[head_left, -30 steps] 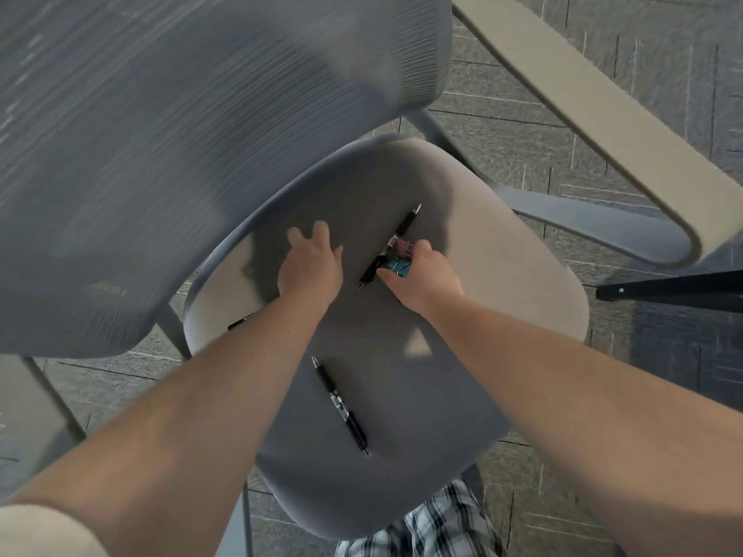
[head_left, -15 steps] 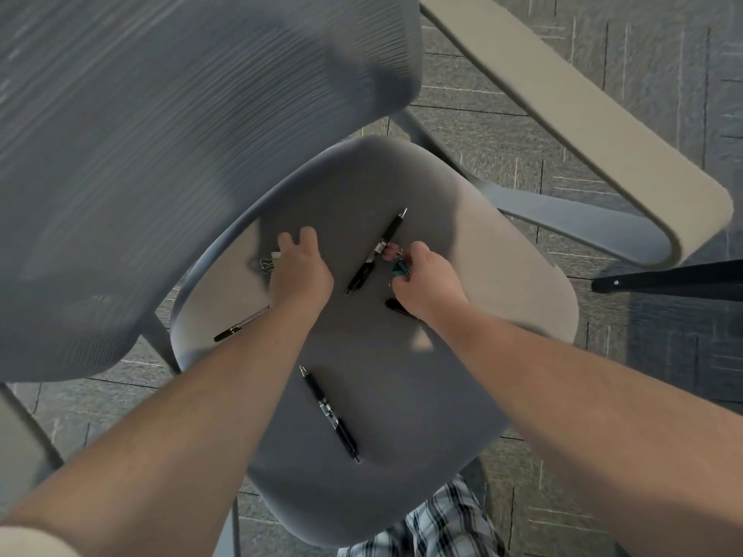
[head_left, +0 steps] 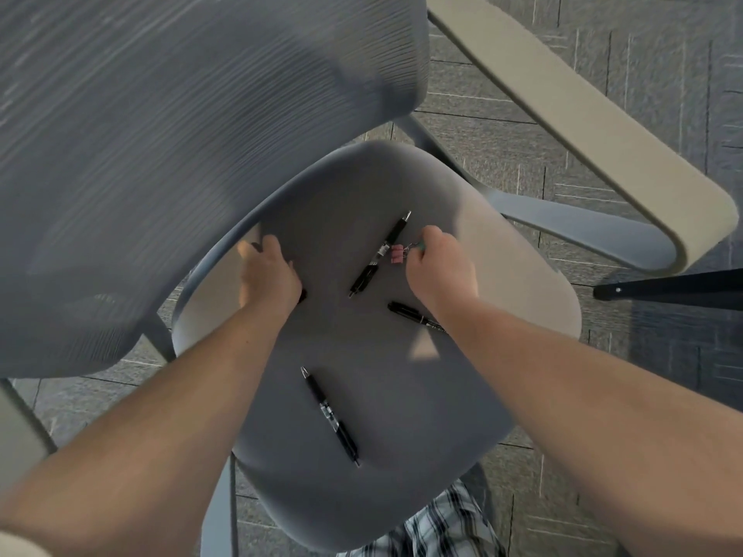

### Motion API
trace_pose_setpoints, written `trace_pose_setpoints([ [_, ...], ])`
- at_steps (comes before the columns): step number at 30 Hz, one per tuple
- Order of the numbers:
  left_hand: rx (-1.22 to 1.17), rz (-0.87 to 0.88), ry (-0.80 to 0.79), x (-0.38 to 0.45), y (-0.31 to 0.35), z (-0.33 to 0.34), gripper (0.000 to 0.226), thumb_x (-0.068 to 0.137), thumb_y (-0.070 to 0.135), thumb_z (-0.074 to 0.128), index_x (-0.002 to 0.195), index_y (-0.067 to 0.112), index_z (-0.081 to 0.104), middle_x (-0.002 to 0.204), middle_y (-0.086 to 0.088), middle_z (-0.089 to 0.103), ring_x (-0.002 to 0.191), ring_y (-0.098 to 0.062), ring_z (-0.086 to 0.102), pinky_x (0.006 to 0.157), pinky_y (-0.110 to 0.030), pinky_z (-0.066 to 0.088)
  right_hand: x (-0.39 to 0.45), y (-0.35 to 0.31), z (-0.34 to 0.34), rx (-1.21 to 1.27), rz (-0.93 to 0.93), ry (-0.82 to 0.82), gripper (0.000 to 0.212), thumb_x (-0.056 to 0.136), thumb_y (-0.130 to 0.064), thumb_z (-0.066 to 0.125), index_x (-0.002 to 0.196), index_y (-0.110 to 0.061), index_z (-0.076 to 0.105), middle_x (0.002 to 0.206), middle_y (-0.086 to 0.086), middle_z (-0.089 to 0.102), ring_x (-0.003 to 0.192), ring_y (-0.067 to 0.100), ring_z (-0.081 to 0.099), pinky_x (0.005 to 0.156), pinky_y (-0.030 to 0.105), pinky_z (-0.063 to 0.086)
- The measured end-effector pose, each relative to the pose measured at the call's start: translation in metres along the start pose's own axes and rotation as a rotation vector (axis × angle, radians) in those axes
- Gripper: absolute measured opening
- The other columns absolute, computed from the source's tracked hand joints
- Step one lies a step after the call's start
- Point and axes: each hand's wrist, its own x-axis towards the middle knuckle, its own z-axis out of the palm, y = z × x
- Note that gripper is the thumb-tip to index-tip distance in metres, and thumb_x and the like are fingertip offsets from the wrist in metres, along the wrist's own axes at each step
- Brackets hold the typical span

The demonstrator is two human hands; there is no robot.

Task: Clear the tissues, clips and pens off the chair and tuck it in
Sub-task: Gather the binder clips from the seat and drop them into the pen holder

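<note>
The grey chair seat (head_left: 406, 400) fills the middle of the view. My right hand (head_left: 440, 269) pinches a pink binder clip (head_left: 397, 254) by its wire handle, and a bit of teal clip (head_left: 420, 246) shows between the fingers. One black pen (head_left: 380, 255) lies just left of that clip. A second pen (head_left: 414, 317) is partly under my right forearm, and a third pen (head_left: 329, 416) lies nearer the front. My left hand (head_left: 269, 275) is curled palm-down near the seat's left rear edge, with a black tip (head_left: 303, 294) showing beside the wrist. Whatever is under it is hidden. No tissues are visible.
The mesh backrest (head_left: 161, 154) looms at upper left, blurred. A beige armrest (head_left: 603, 134) runs along the upper right. A black bar (head_left: 663, 289) juts in from the right edge. Grey floor tiles surround the chair. Plaid shorts (head_left: 442, 528) show at the bottom.
My right hand has lifted the pink clip beside the teal one, uncovering a pen beneath the wrist. My left hand slid back-left over the small clip and thin pen there.
</note>
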Motion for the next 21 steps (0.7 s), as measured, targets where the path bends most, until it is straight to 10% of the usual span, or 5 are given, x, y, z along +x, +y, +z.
trace_pose_setpoints([
  [6, -0.186, 0.13, 0.082, -0.013, 0.007, -0.01, 0.019, 0.08, 0.015, 0.057, 0.094, 0.003, 0.053, 0.107, -0.02, 0.048, 0.086, -0.037, 0.054, 0.072, -0.038, 0.043, 0.004, -0.009, 0.005, 0.042, 0.045, 0.037, 0.02, 0.09, -0.021, 0.044, 0.099, -0.005, 0.051, 0.108, 0.017, 0.058, 0.099, 0.038, 0.056, 0.072, 0.034, 0.036],
  [12, -0.257, 0.412, -0.016, -0.027, 0.058, -0.008, 0.027, 0.082, 0.02, 0.064, 0.103, 0.004, 0.059, 0.106, -0.017, 0.052, 0.089, -0.036, 0.057, 0.072, -0.036, 0.044, 0.004, 0.002, -0.007, 0.031, 0.057, 0.058, 0.022, 0.084, -0.03, 0.052, 0.087, -0.009, 0.046, 0.085, 0.009, 0.051, 0.09, 0.036, 0.056, 0.069, 0.033, 0.037],
  [21, -0.061, 0.57, -0.217, -0.023, 0.102, 0.006, 0.03, 0.079, 0.026, 0.07, 0.105, 0.013, 0.063, 0.1, -0.007, 0.048, 0.094, -0.03, 0.059, 0.079, -0.034, 0.047, 0.008, 0.027, -0.015, -0.015, 0.033, 0.074, 0.032, 0.091, -0.035, 0.052, 0.101, -0.005, 0.049, 0.103, 0.018, 0.06, 0.095, 0.038, 0.059, 0.069, 0.034, 0.037],
])
